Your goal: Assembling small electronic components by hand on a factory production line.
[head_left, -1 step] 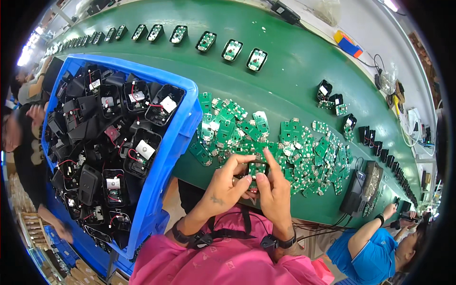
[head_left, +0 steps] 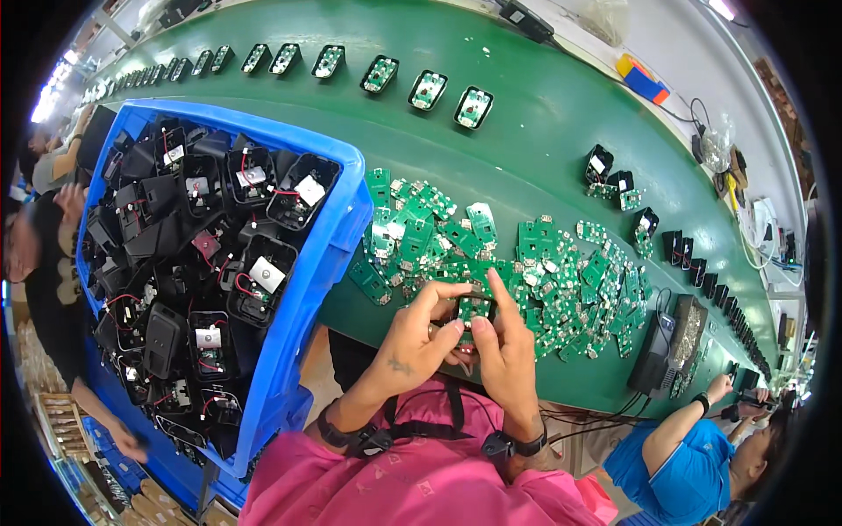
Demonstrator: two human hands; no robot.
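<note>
Between my two hands is a small black plastic housing with a green circuit board [head_left: 474, 309] set in its open top. My left hand [head_left: 423, 335] grips its left side, the thumb on the near edge of the board and the index finger at the far rim. My right hand [head_left: 504, 344] holds the right side, thumb pressed on the board and index finger stretched out past the rim. Fingers hide the underside of the housing. Just beyond my hands, a heap of loose green circuit boards [head_left: 561, 289] covers part of the green table [head_left: 517, 167].
A blue crate [head_left: 355, 188] full of black housings with red wires stands at my left. Housings fitted with boards [head_left: 428, 90] line the far side. A black power unit [head_left: 653, 355] and a parts tray [head_left: 688, 333] lie right. Co-workers sit at right [head_left: 675, 456] and stand left.
My hands stay nearly still around the housing. The hand of the co-worker at the left has shifted slightly beside the blue crate.
</note>
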